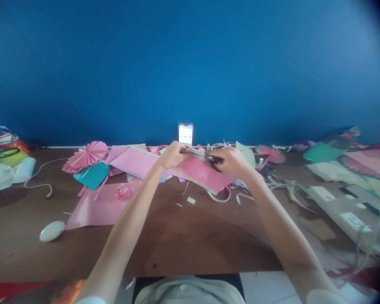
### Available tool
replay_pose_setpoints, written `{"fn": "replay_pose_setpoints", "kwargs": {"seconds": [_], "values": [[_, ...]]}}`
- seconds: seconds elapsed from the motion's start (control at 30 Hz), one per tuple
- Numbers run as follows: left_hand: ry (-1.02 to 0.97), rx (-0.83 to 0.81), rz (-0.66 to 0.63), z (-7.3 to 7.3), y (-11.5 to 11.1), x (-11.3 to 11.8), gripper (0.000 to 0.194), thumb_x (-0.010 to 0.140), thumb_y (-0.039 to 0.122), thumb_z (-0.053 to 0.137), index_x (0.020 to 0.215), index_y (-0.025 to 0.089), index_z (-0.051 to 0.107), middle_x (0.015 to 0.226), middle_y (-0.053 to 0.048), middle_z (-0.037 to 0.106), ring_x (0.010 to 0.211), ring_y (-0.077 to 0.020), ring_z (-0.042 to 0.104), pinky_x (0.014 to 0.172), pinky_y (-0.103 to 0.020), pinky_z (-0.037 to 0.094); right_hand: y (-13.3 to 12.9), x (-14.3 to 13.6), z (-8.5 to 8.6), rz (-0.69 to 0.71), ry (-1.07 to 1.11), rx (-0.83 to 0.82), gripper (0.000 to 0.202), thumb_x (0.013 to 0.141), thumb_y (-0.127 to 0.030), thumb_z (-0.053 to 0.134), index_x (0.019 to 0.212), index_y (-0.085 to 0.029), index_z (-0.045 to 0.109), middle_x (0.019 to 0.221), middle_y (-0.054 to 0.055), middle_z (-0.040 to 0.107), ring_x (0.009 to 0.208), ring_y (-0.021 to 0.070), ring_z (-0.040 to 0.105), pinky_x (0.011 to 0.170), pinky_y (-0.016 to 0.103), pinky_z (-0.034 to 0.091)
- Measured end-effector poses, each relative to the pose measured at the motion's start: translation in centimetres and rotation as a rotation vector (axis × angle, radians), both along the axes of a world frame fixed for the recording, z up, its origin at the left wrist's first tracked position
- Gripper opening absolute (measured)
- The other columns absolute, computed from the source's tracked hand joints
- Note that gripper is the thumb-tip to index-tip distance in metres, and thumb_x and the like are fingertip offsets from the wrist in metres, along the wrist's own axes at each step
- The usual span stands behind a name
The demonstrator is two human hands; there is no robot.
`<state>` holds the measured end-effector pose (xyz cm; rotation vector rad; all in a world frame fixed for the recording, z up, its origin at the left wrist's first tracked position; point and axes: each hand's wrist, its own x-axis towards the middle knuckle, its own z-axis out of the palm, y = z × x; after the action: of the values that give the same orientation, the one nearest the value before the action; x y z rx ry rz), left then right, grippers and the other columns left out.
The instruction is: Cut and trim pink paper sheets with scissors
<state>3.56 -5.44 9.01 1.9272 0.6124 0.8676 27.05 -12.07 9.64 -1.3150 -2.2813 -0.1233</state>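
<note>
Both arms reach over the brown table toward its back. My left hand is closed on thin pale strips that run toward the right. Dark-handled scissors are in my right hand, with its fingers wrapped round the handles. The blades point left, at the strips. Beneath both hands lies pink paper with a pale edge.
A lit phone stands at the blue wall. Leftward are a pink paper fan, a teal piece and a white oval object. A power strip and cut strips lie at the right.
</note>
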Motion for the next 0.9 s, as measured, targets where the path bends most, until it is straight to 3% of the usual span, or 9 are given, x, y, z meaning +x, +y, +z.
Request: {"fn": "replay_pose_setpoints", "kwargs": {"seconds": [0.4,0.57,0.9], "values": [[0.033,0.008,0.025,0.07,-0.16,-0.09,0.039,0.075,0.047,0.070,0.097,0.015,0.074,0.094,-0.010,0.073,0.086,-0.0212,0.065,0.075,-0.032,0.049,-0.02,-0.04,-0.07,-0.052,0.055,-0.027,0.021,0.080,-0.026,0.057,0.092,-0.028,0.075,0.081,0.002,0.074,0.067,0.0174,0.063,0.057,0.026,0.038],[0.049,0.066,0.112,0.48,-0.45,-0.31,0.033,0.081,0.047,0.063,0.086,0.016,0.072,0.086,-0.006,0.069,0.078,-0.0168,0.060,0.069,-0.028,0.043,0.46,0.22,-0.27,-0.027,0.372,-0.147,0.030,0.079,-0.034,0.062,0.105,-0.023,0.072,0.098,0.005,0.073,0.081,0.0212,0.065,0.065,0.028,0.047],[0.069,0.087,0.131,0.79,-0.70,-0.26,0.043,0.087,0.053,0.051,0.066,0.017,0.058,0.060,0.001,0.046,0.057,-0.0113,0.042,0.058,-0.028,0.030,-0.33,-0.52,0.52,0.036,0.524,-0.376,0.057,0.076,-0.040,0.068,0.128,-0.020,0.057,0.068,0.001,0.067,0.059,0.0153,0.056,0.052,0.027,0.039]]}}
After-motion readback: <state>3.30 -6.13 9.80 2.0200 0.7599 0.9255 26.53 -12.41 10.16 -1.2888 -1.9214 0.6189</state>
